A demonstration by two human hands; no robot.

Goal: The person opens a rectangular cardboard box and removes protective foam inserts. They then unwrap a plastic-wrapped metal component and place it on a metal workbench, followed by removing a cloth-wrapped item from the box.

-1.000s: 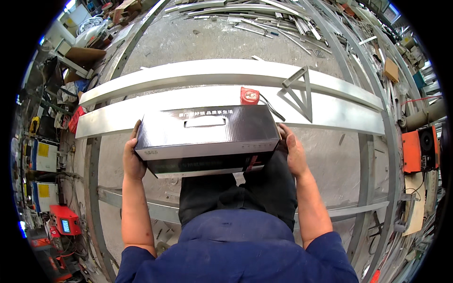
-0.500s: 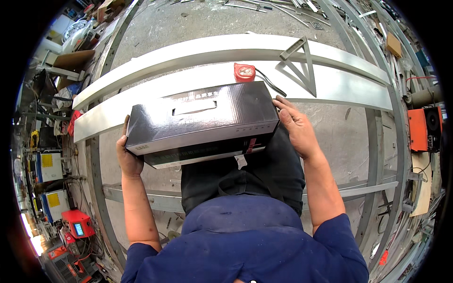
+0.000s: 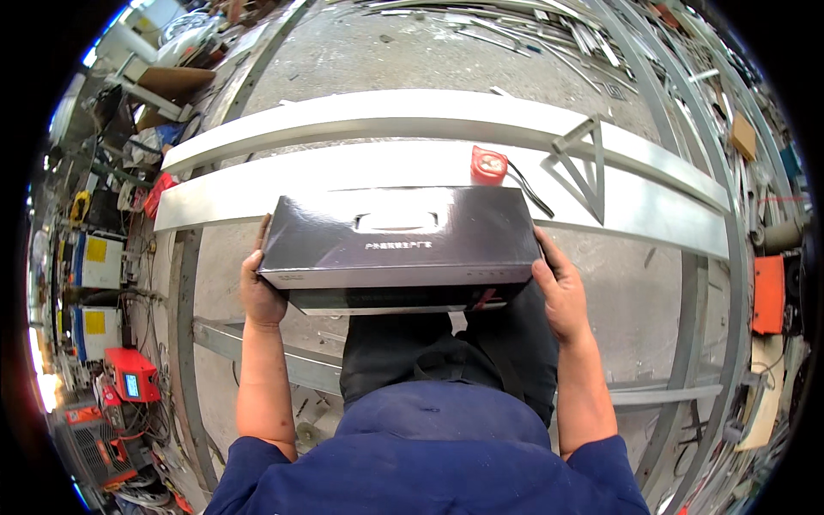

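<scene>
A long black cardboard box (image 3: 399, 249) with a carry-handle cutout in its top is held level in front of my body. My left hand (image 3: 261, 290) grips its left end, fingers along the side and thumb at the near corner. At the right end, my right hand (image 3: 562, 292) presses against the side with fingers and thumb. Just beyond the box, a red tape measure (image 3: 489, 165) with a black strap lies on the nearer of two long pale metal bars (image 3: 360, 167). To its right, a metal triangle square (image 3: 598, 184) rests across the bars.
Grey metal frame rails (image 3: 687, 326) surround me, with a crossbar (image 3: 283, 356) near my legs. Machines and cables crowd the left, including a red unit with a lit screen (image 3: 131, 376). An orange machine (image 3: 769, 294) stands at right. Scrap metal strips (image 3: 558, 39) litter the far floor.
The box has turned from a tilt to nearly level, with both hands still on it. The whole view has also shifted, so the bars, tape measure and square appear lower and farther right.
</scene>
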